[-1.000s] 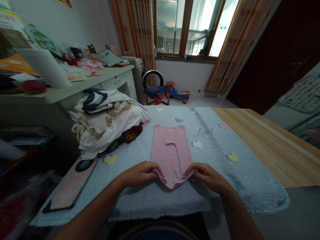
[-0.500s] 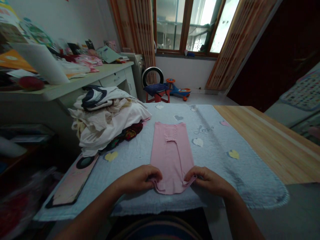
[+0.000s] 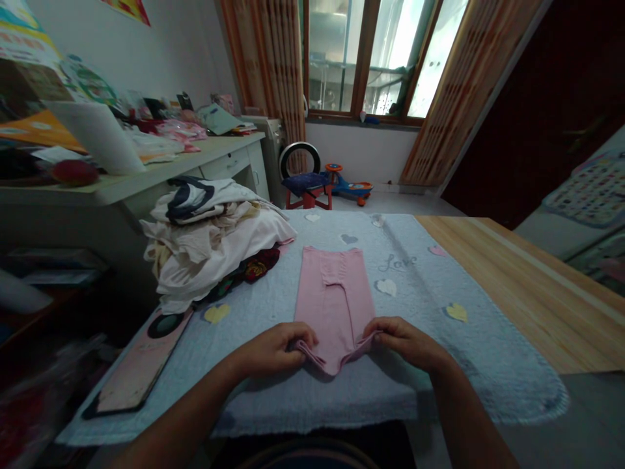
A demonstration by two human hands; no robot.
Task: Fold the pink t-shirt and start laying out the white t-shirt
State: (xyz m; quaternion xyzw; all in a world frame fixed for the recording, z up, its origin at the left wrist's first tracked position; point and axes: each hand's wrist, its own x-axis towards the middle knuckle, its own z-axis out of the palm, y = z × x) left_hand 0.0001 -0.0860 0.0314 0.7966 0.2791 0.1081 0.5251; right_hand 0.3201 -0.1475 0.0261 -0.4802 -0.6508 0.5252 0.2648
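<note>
Left hand: closed on the near-left corner of the pink garment, thumb and fingers pinching the layered edge.
Right hand: same pinch at the near-right corner; knuckles up.
Pink garment: lying lengthwise in front of the person, mid-blanket, far end flat. Near edge lifted at both corners, dipping to a point between the hands. Overlapping flap visible down its middle.
Blanket: light blue, under the garment; hearts in white, grey, yellow and pink, "Love" lettering right of the garment.
Tabletop: wood grain, showing along the blanket's right side.
Clothes pile: left of the garment, well apart from it; mostly white and beige, navy-and-white piece on top, dark red print sticking out below.
Flat pink panel: near-left on the blanket, just below the pile, black circle at its far end. Can't tell what it is.
Desk: behind the pile, cluttered; white roll leaning on it.
Floor, far side: red stool with dark blue cloth on top, blue-and-orange ride-on toy beside it.
</note>
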